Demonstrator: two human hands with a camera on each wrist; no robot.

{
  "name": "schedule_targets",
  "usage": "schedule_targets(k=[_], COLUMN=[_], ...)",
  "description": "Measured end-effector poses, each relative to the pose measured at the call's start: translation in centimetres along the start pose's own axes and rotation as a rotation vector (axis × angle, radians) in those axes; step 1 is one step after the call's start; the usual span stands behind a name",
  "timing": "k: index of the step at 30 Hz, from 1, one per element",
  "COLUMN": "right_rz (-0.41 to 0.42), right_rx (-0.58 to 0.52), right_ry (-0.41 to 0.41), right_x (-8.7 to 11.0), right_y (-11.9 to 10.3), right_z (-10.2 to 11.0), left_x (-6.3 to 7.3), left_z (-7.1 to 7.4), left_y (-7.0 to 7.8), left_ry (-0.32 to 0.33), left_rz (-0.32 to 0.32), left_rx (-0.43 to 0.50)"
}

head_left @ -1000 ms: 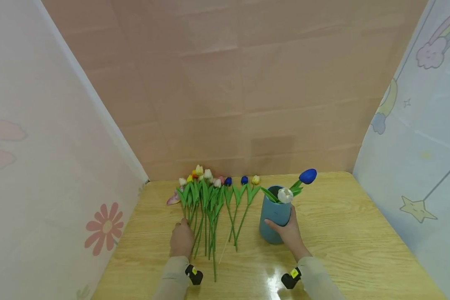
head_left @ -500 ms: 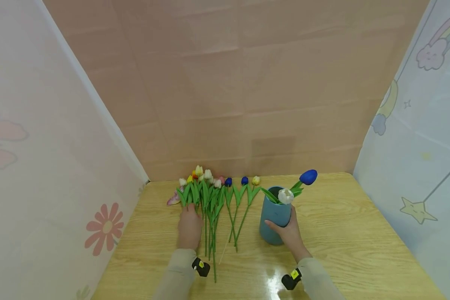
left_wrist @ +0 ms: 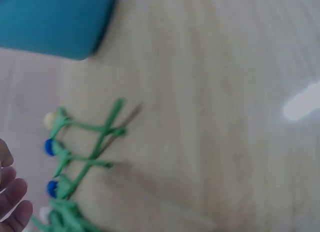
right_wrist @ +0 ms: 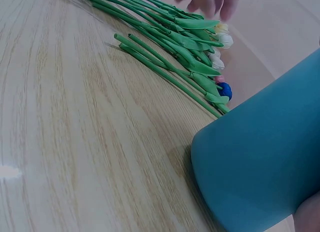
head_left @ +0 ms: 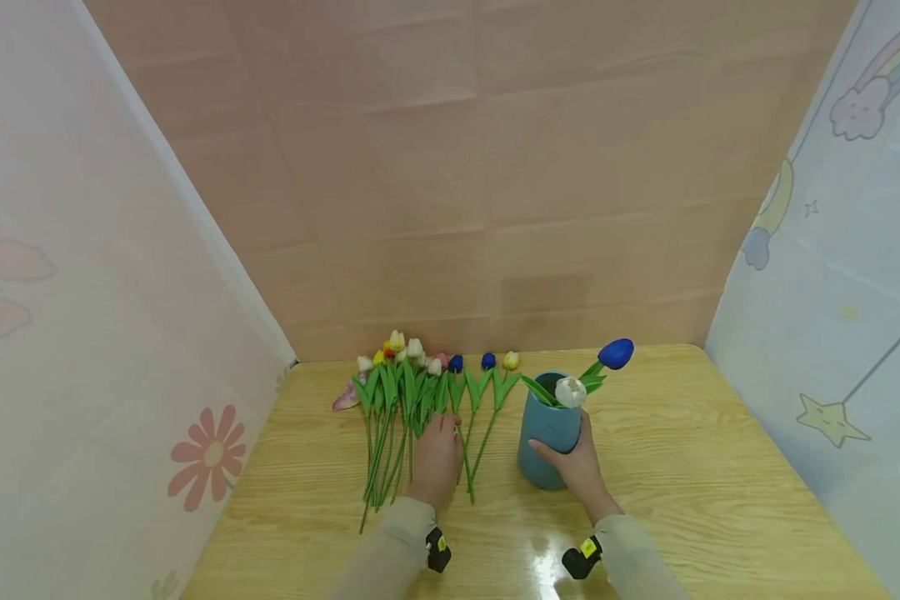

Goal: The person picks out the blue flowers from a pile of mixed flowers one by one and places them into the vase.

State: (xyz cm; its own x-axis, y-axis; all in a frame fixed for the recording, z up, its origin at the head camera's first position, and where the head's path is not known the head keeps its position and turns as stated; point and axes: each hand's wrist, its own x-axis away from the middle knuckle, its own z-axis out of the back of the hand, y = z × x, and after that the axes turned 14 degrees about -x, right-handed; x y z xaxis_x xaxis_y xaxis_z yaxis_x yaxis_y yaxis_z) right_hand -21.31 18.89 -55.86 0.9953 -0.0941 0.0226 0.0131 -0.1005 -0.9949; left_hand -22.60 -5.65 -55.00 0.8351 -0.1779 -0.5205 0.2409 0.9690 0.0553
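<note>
My right hand [head_left: 581, 467] grips the side of a blue vase [head_left: 543, 450] standing on the table. A white tulip [head_left: 570, 392] and a blue tulip [head_left: 617, 353] stick out of its mouth. My left hand [head_left: 437, 458] is over the right part of a bunch of artificial tulips [head_left: 390, 417], its fingers loosely bent and holding nothing in the right wrist view. White, yellow, orange and pink heads point away from me, green stems toward me. Between bunch and vase lie a yellow tulip [head_left: 511, 361] and a blue tulip [head_left: 488, 361], with another blue head [head_left: 456, 363] beside them.
The light wooden table [head_left: 690, 500] ends at a tan backdrop [head_left: 487, 208]. Printed white sheets hang left [head_left: 157, 333] and right [head_left: 840, 333]. A purple flower or wrapper [head_left: 347, 396] lies at the bunch's left edge.
My left hand has moved right across the stems, from the left side of the bunch to its right side. Several stem ends now lie farther left. The right hand and vase have stayed put.
</note>
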Motion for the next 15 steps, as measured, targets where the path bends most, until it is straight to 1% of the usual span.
schedule_targets(k=[3, 6, 8, 9, 11, 13, 15], right_rz=[-0.002, 0.002, 0.007, 0.007, 0.004, -0.002, -0.003], right_rx=[0.007, 0.015, 0.013, 0.014, 0.017, 0.017, 0.017], right_ry=[0.006, 0.011, 0.013, 0.014, 0.013, 0.013, 0.012], right_x=[-0.1, -0.1, -0.2, -0.2, -0.2, -0.1, -0.1], right_y=[0.1, 0.2, 0.3, 0.3, 0.4, 0.3, 0.2], right_z=[0.0, 0.0, 0.0, 0.0, 0.0, 0.0, 0.0], left_x=[0.5, 1.2, 1.7, 1.9, 2.4, 2.6, 2.7], left_z=[-1.2, -2.3, -2.8, -3.1, -3.4, -3.5, -3.4], left_y=[1.1, 2.0, 2.5, 2.7, 3.1, 3.4, 3.7], left_ry=[-0.07, -0.139, -0.172, -0.184, -0.196, -0.205, -0.212], left_rz=[-0.026, -0.07, -0.077, -0.073, -0.041, -0.006, 0.014], left_rx=[-0.034, -0.132, -0.188, -0.215, -0.249, -0.261, -0.262])
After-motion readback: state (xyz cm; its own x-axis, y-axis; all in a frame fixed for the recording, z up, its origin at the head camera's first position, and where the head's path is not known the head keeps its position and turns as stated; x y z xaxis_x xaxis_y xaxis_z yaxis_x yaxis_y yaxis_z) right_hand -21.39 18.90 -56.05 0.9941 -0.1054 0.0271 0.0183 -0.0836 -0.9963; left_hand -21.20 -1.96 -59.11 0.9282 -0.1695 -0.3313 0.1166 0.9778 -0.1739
